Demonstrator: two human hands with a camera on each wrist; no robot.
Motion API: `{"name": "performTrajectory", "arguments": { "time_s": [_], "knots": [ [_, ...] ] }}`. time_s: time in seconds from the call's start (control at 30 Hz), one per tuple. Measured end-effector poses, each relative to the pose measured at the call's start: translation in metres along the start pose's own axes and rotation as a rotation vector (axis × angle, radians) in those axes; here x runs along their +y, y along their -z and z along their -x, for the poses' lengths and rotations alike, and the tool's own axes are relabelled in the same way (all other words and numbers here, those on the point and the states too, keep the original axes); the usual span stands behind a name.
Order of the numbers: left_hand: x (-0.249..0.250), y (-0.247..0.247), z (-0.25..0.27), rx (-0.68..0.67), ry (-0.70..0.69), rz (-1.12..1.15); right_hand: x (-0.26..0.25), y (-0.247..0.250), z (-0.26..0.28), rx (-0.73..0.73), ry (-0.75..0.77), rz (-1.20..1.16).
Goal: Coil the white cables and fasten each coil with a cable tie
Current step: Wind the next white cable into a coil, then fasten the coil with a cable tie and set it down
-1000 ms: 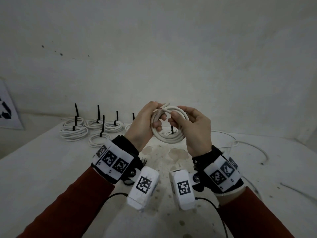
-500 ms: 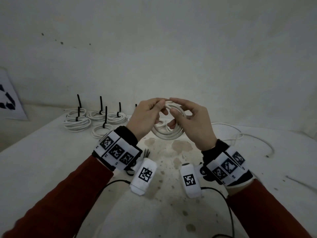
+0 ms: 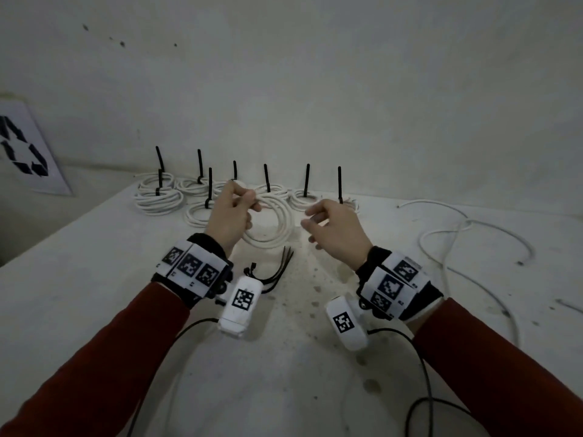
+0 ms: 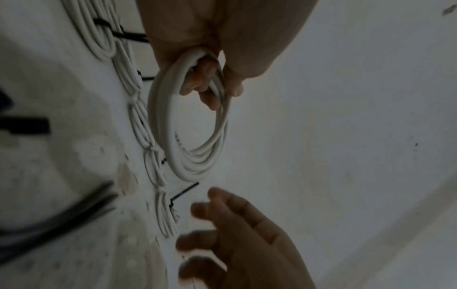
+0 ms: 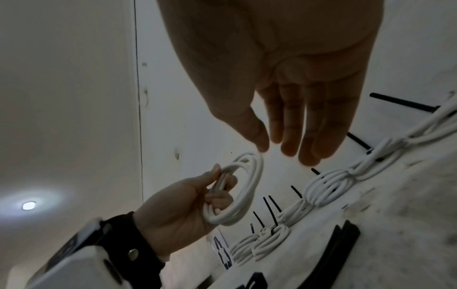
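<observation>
Faintly, illegible print along coil [image 4: 176, 140]

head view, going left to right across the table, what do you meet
recycling sign → tied coils → left hand holding the untied coil → right hand → loose white cable

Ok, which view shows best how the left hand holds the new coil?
The left wrist view: the left hand pinches the coil at its top, fingers through the loop, thumb outside. The right wrist view shows the same grip smaller; in the head view the hand's back hides the fingers.
</observation>
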State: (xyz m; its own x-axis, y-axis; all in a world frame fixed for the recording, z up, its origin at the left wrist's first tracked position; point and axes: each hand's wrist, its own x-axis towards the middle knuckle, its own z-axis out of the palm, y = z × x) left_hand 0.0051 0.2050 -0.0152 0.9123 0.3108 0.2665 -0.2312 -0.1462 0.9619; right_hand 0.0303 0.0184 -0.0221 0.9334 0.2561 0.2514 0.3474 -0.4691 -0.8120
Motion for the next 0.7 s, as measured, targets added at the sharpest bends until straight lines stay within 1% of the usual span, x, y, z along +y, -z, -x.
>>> {"name": "performTrajectory", "arguments": {
  "time_s": [0.1,0.17,0.23,0.33,0.4,0.47,0.6,0.7],
  "knots": [
    [-0.004,0.018,-0.008,0.064,0.003,-0.028,-0.007,-0.007,0.006,-0.274,0.17,0.215],
    [-0.005,0.024,-0.013,0.078,-0.008,-0.048,-0.02,-0.015,0.006,-0.413,0.253,0.336],
    [-0.005,0.027,-0.016,0.091,-0.019,-0.066,-0.03,-0.03,0.001,-0.51,0.265,0.46],
    [-0.004,0.029,-0.018,0.107,-0.036,-0.077,-0.038,-0.054,-0.006,-0.633,0.199,0.644],
    [-0.004,0.029,-0.019,0.115,-0.044,-0.075,-0.042,-0.065,-0.008,-0.667,0.174,0.731],
    [-0.004,0.029,-0.018,0.117,-0.044,-0.073,-0.044,-0.069,-0.01,-0.669,0.176,0.747],
    [-0.003,0.027,-0.018,0.105,-0.038,-0.052,-0.041,-0.063,-0.013,-0.662,0.172,0.669],
    [0.0,0.023,-0.02,0.094,-0.035,-0.044,-0.04,-0.044,-0.011,-0.626,0.156,0.564]
  ]
}}
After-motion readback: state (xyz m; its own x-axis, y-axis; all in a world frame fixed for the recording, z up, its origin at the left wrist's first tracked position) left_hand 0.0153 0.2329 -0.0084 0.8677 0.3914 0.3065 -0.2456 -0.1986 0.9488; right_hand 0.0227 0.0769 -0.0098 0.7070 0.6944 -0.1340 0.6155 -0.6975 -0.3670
